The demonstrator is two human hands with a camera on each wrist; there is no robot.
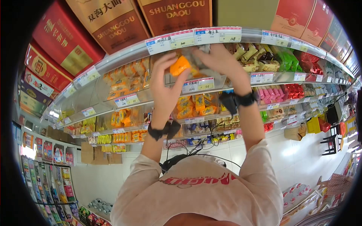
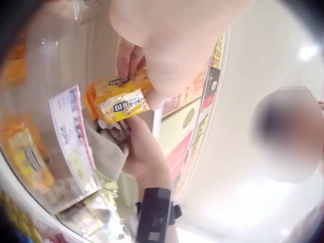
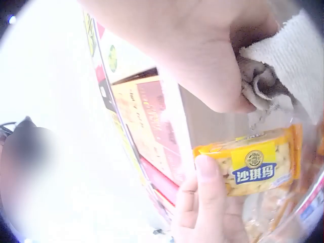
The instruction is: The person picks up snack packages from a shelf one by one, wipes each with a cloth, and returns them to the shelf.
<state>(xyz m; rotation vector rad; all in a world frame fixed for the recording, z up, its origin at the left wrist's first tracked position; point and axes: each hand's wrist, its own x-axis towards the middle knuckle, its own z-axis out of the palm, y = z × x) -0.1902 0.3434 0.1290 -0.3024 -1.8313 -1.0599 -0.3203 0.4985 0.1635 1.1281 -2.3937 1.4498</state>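
My left hand (image 1: 163, 88) pinches an orange-yellow wrapped sachima packet (image 3: 253, 167) between thumb and fingers, its printed face showing in both wrist views. Close beside it, my right hand (image 1: 222, 62) grips a bunched grey-white cloth (image 3: 291, 63), part of which hangs from the fist. In the left wrist view the packet (image 2: 120, 98) overlaps the cloth (image 2: 107, 156), just above the right hand (image 2: 143, 149). Both hands are over a clear bin on the upper shelf, behind a price label (image 1: 198, 85). More orange packets (image 1: 130, 77) lie in the bin to the left.
Boxed liquor (image 1: 179, 15) stands along the top, above a rail of price labels (image 1: 169, 42). Green-wrapped sweets (image 1: 288, 60) fill a bin at right. Lower shelves hold more orange packets (image 1: 196, 105) and pink sweets (image 1: 269, 93). Clear bin walls and label strips front the shelves.
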